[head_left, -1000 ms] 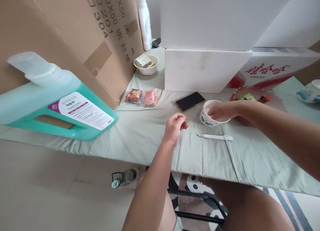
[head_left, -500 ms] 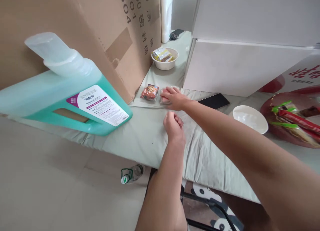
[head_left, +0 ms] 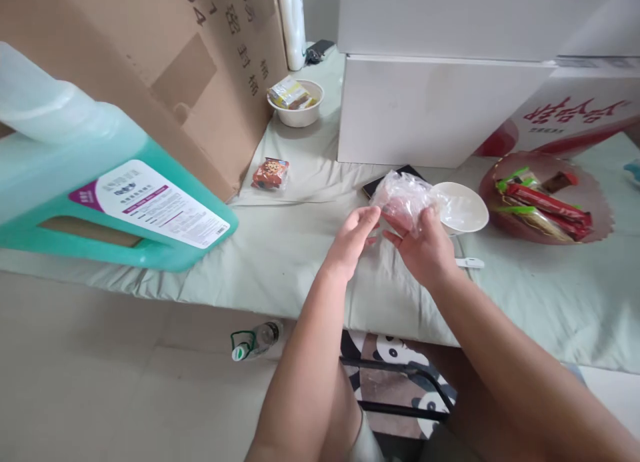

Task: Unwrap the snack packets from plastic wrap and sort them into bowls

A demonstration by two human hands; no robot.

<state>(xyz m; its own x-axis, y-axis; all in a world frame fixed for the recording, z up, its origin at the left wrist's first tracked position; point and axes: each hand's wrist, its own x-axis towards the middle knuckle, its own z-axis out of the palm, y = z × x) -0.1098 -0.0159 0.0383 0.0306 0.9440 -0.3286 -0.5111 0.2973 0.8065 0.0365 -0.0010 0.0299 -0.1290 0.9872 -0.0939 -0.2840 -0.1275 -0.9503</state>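
Clear crinkled plastic wrap (head_left: 406,197), with something pinkish showing through it, is gripped by my right hand (head_left: 427,245) above the table. My right thumb presses on its near right side, with the fingers beneath. Just left of it is my left hand (head_left: 350,239), thumb and fingers apart, its thumb tip close to the wrap's edge; whether they touch I cannot tell. Behind the wrap lies a dark phone (head_left: 373,185), partly covered. A white bowl (head_left: 463,209) sits right beside it, and a white plastic handle (head_left: 470,263) pokes out past my right wrist.
A red-brown wrapped snack (head_left: 271,174) lies left of my hands. Further back stands a white bowl with packets (head_left: 300,117). A big jug of green liquid (head_left: 150,209) and a carton (head_left: 200,82) are left. White boxes (head_left: 425,109) stand behind; a snack basket (head_left: 600,209) is right.
My right hand has lifted the plastic wrap off the table beside the red-brown snack and brought it right and nearer. My left hand has uncurled from a fist. The view has swung right.
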